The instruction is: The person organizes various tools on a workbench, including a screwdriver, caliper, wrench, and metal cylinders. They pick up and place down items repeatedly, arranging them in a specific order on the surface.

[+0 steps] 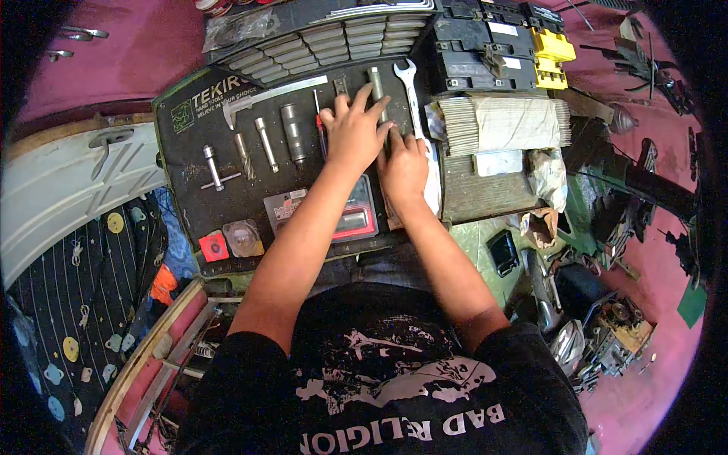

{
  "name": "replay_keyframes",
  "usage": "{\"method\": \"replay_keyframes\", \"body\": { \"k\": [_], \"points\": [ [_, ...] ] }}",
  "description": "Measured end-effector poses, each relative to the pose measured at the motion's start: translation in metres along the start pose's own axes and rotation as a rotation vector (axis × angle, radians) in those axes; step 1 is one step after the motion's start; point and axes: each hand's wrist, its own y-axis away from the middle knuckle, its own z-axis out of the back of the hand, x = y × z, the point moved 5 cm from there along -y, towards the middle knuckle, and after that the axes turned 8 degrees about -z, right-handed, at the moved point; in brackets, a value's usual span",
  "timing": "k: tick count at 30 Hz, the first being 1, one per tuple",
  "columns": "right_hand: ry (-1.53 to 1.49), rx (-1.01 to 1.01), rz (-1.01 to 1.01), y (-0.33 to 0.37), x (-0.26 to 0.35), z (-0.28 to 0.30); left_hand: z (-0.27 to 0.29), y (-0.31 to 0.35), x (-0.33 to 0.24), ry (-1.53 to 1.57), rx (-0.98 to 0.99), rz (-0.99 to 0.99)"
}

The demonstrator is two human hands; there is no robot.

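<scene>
My left hand (pixel 355 129) rests over the black mat (pixel 193 163) with its fingers spread. Its fingertips lie beside and partly over a long grey metal bar (pixel 376 78). The lower end of that bar runs to my right hand (pixel 405 168), whose bent fingers close around it; the grip is partly hidden. Left of my left hand are a red-handled screwdriver (pixel 320 125) and a thick metal cylinder (pixel 293 133). An open-ended wrench (pixel 410 87) lies just right of the bar. Above my left fingers sits a small flat metal piece (pixel 341 86).
A caliper (pixel 265 97), a tubular socket wrench (pixel 265 144), a drill bit (pixel 244 155) and a T-handled tool (pixel 214 168) lie leftward. Boxed items (pixel 356 216) are near me. A drawer organizer (pixel 326 45) stands behind; stacked paper (pixel 516 125) and black cases (pixel 478 53) border the right.
</scene>
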Motion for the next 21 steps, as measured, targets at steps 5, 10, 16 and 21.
{"method": "replay_keyframes", "body": {
  "k": [5, 10, 16, 21],
  "points": [
    [-0.016, -0.015, -0.004, 0.001, 0.0009, 0.001, 0.0019, 0.0009, 0.002, -0.003, 0.011, 0.002],
    [-0.031, 0.0, 0.004, 0.0, -0.0003, 0.0032, 0.0012, 0.0013, 0.0004, -0.009, 0.008, 0.017],
    [-0.034, 0.008, -0.01, -0.0001, -0.0022, 0.002, -0.0011, 0.0024, 0.0016, -0.03, 0.013, 0.024],
    [-0.04, 0.007, -0.014, 0.0007, -0.0032, 0.0021, 0.0019, 0.0011, 0.0013, -0.057, 0.022, 0.01]
  ]
}}
